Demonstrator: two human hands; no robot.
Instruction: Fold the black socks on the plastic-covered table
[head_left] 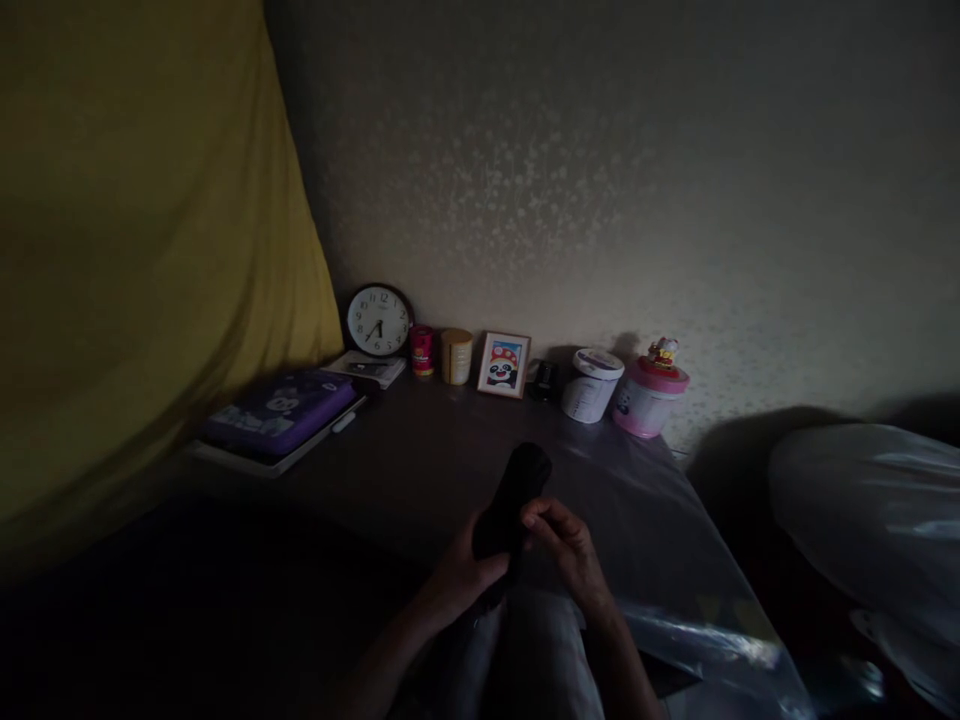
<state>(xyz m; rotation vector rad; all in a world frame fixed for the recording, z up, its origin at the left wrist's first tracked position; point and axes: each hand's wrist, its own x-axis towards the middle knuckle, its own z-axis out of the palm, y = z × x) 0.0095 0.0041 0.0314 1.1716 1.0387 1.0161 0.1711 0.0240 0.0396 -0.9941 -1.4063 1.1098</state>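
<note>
A long black bundle (523,480), which looks like a folded umbrella, is held at a slant over the front of the table, its rounded upper end toward the wall. My left hand (466,572) is wrapped around its lower part. Thumb and fingertips of my right hand (564,545) pinch at the bundle's right side. It is too dark to make out the detail between those fingertips. Below the hands, my light-coloured clothed legs (525,650) show at the table's edge.
A plastic-covered table (427,440) bears a purple case (289,405) at left. Along the wall stand a clock (380,320), a pink can (422,352), a tan canister (456,357), a framed panda picture (504,365), a white tub (592,388) and a pink-lidded tub (651,400). A yellow curtain (165,220) hangs left.
</note>
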